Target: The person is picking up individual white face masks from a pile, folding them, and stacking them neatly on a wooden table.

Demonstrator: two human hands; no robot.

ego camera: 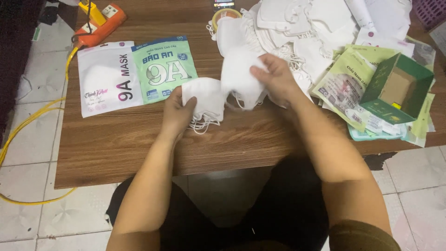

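wooden table, tiled floor, white masks

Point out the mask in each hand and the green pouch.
mask in right hand (237,76), head view, bare upper panel
mask stack under left hand (209,95), head view, top face
green pouch (163,69), head view, front centre

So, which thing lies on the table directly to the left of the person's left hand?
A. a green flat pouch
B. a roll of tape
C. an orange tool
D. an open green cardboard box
A: the green flat pouch lies flat on the wooden table just beside the left hand, which rests on a small stack of white masks; a white flat pouch lies further left.
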